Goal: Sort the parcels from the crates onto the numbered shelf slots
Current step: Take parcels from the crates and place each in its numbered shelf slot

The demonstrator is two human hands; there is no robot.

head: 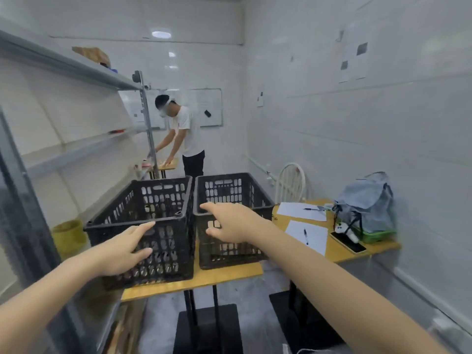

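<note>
Two black slotted plastic crates stand side by side on a wooden table (204,277). My left hand (122,251) reaches to the near wall of the left crate (163,200), fingers straight, thumb below the rim; it holds nothing. My right hand (229,223) stretches over the near rim of the right crate (229,190), index finger extended forward, the other fingers loosely bent. The crates' contents are mostly hidden by their walls. A grey metal shelf unit (76,149) runs along the left wall, its boards mostly bare.
Another person (186,134) works at a small table behind the crates. To the right, a second wooden table (337,249) carries papers, pens, a phone and a blue-grey bag (367,200). A white chair (291,182) stands behind it. A yellow bin (69,236) sits low on the left.
</note>
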